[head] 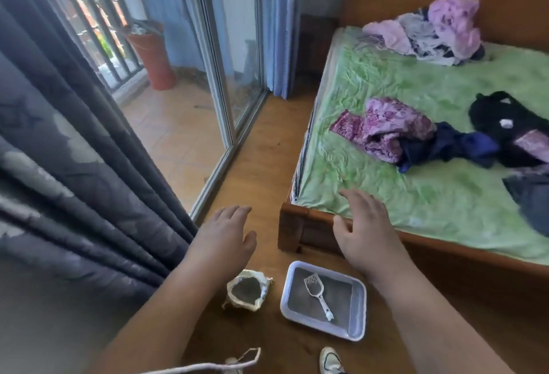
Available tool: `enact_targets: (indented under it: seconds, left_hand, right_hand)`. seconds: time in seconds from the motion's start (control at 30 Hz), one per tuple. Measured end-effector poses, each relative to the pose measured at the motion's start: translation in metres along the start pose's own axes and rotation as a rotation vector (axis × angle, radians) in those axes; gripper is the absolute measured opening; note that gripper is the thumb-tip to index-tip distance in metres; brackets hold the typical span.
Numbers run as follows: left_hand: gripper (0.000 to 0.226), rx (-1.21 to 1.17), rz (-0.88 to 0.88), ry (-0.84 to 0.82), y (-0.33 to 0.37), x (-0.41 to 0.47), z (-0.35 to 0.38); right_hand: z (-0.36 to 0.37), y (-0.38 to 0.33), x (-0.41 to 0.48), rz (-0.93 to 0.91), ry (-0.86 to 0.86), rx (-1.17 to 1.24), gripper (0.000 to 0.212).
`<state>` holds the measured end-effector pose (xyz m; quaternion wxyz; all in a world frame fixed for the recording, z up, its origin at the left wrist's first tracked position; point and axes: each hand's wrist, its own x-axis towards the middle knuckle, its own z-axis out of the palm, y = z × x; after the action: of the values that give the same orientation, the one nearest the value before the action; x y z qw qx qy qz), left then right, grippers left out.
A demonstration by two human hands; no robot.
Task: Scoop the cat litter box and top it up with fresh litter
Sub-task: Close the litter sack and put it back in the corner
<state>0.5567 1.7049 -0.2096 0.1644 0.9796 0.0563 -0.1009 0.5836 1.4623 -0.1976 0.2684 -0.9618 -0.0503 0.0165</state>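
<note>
Below both empty, loosely spread hands, left hand (225, 232) and right hand (367, 226), lies the litter box (289, 293).

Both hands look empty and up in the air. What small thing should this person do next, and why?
Probably lower the right hand to the white scoop and take its handle. The scoop lies untouched in the litter box, the left hand is empty too, and scooping comes before topping up from the open bag beside it.
</note>
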Motion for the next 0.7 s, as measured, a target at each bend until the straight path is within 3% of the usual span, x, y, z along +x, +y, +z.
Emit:
enact_targets:
  seconds: [0.1, 0.37, 0.7]
  left_hand:
    - [0.059, 0.027, 0.036, -0.09, -0.03, 0.022, 0.011]
    - [0.054, 0.017, 0.046, -0.251, -0.051, 0.052, 0.099]
    - [0.051, -0.064, -0.099, -0.344, -0.128, 0.102, 0.387]
  right_hand:
    - [0.028, 0.005, -0.009, 0.122, 0.034, -0.004, 0.05]
    - [0.117, 0.051, -0.018, 0.253, -0.076, 0.018, 0.046]
    - [0.356, 0.23, 0.004, 0.454, -0.186, 0.028, 0.04]
